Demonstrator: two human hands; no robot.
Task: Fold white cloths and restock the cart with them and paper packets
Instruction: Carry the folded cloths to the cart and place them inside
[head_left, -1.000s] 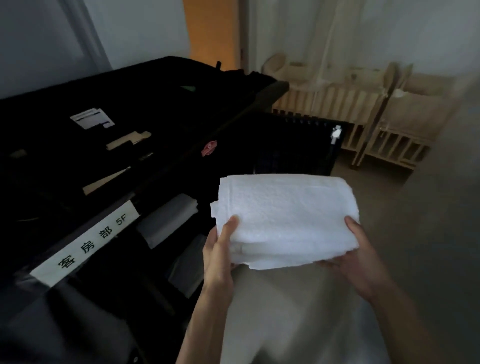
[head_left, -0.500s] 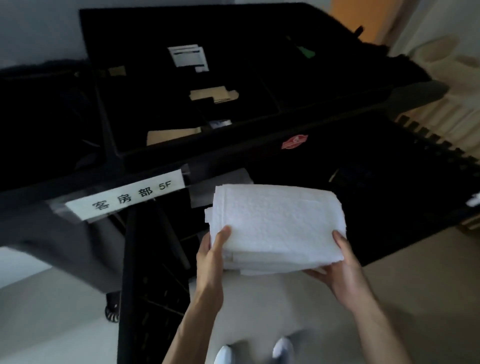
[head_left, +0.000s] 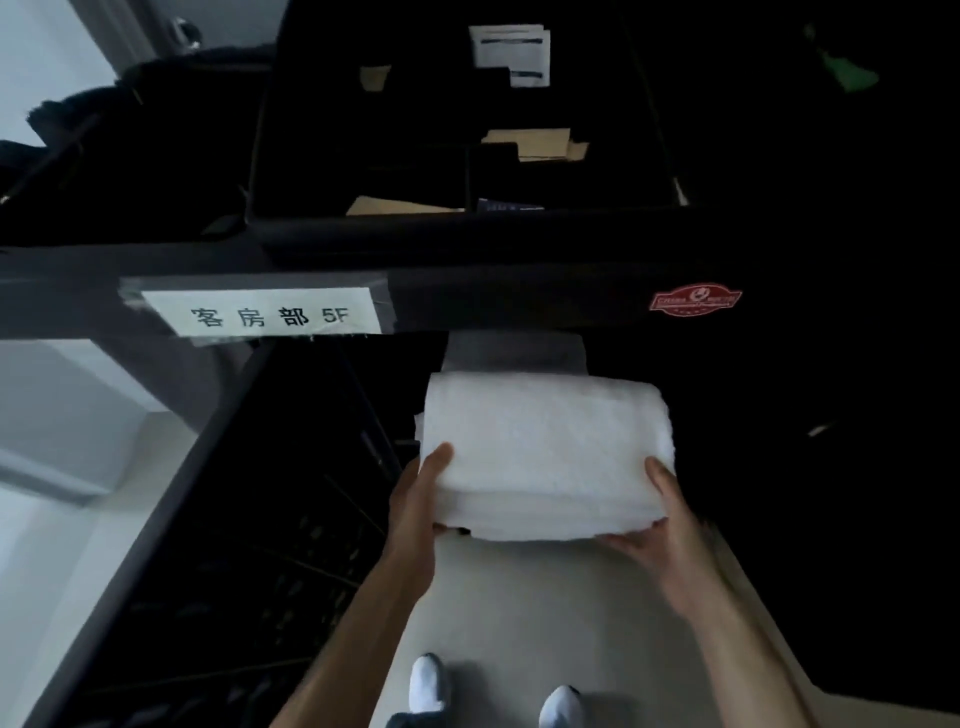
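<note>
folded cloths (head_left: 545, 441) | long axis left-right | fold toward cart (head_left: 467, 270)

Your two bare forearms reach forward from 6 o'clock toward 12 o'clock, almost parallel. Your left grip (head_left: 422, 499) is at 9 o'clock of the folded white cloths (head_left: 545, 447): the thumb lies on top and the other fingers are hidden below. Your right grip (head_left: 662, 525) is at 3 o'clock of them, thumb on top, palm turned up under the stack. Both wrists are nearly straight.
</note>
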